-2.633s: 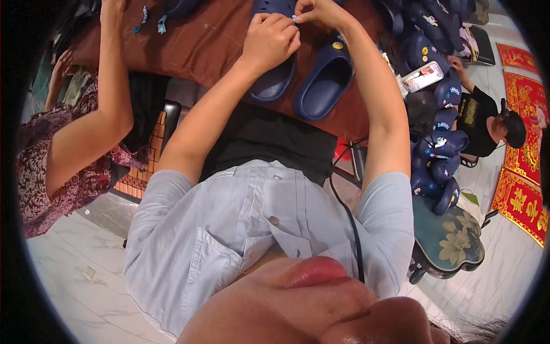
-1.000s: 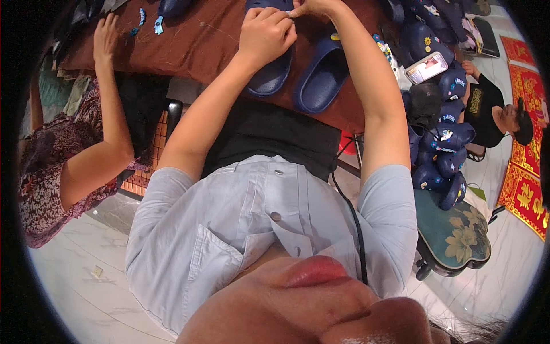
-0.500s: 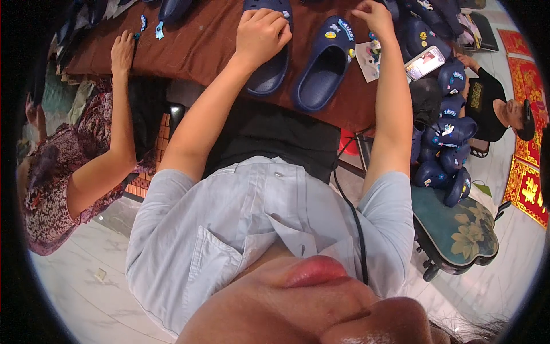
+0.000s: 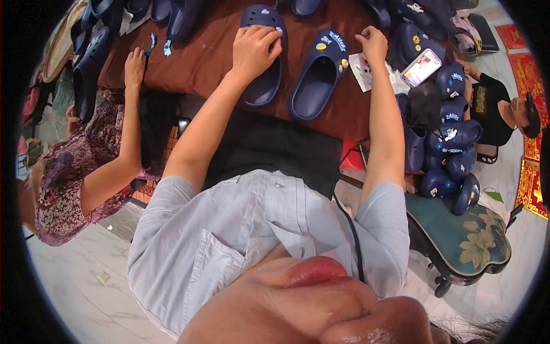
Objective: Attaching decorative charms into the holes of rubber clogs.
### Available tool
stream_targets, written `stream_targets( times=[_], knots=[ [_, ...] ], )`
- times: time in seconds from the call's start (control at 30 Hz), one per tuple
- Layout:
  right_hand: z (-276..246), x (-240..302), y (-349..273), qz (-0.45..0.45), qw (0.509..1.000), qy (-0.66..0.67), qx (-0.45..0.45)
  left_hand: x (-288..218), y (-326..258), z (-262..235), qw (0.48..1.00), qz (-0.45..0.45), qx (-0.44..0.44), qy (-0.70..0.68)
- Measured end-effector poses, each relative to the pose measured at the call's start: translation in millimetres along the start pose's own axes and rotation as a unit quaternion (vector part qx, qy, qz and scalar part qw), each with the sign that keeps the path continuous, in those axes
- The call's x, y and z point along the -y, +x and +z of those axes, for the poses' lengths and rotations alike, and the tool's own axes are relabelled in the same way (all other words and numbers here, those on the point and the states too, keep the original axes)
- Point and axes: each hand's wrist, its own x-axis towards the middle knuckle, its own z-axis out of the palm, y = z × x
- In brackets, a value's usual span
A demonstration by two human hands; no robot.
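My left hand (image 4: 258, 50) lies closed over the upper of a navy clog (image 4: 264, 86), its fingers curled on the shoe's right side by the charms. To the right sits a matching navy clog (image 4: 317, 77), its upper bearing blue letter charms and yellow ones; neither hand touches it. My right hand (image 4: 373, 46) is raised above the brown tablecloth, thumb and fingertips pinched together. Whatever lies between them is too small to make out. Beneath that wrist is a clear packet (image 4: 362, 72) of small charms, partly covered by my forearm.
A lit phone (image 4: 422, 67) leans among navy clogs at the right, where several more are piled on a green flowered chair (image 4: 458, 235). At the left, a person's hand (image 4: 135, 67) rests by blue charms (image 4: 167, 48). Another person (image 4: 498, 109) sits at the far right.
The view has shifted, so the table shows lower. My right hand has closed into a pinch beside the packet. My left hand stays on its clog. The left person now holds up a navy clog.
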Motion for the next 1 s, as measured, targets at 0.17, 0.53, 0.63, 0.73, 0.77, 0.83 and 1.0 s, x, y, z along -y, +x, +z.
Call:
stream_targets(
  times=[0.17,0.53,0.63,0.73,0.77,0.83,1.0],
  knots=[
    [-30.6,118.5,-46.6,0.001,0.885,0.466,-0.014,-18.8,4.3,-32.1,0.994,-0.083,-0.001,-0.071],
    [-25.5,232.2,-107.0,0.007,0.788,0.614,0.034,-31.5,-3.9,-78.2,0.903,-0.290,0.007,-0.316],
    [-15.6,244.8,-108.8,-0.044,0.837,0.546,0.008,-27.9,-6.2,-86.5,0.807,-0.422,0.030,-0.413],
    [-14.9,247.8,-105.6,-0.076,0.873,0.482,0.014,-9.1,-9.0,-81.6,0.799,-0.438,0.018,-0.412],
    [-14.7,245.9,-103.7,-0.113,0.895,0.430,0.016,-1.7,-8.2,-80.7,0.802,-0.440,0.014,-0.404],
    [-11.0,238.2,-102.5,-0.164,0.940,0.298,-0.040,12.8,8.1,-82.2,0.750,-0.520,-0.007,-0.408],
    [12.2,218.1,-111.8,-0.188,0.974,0.127,0.021,98.9,25.2,-45.0,0.786,-0.479,0.142,-0.363]
  ],
)
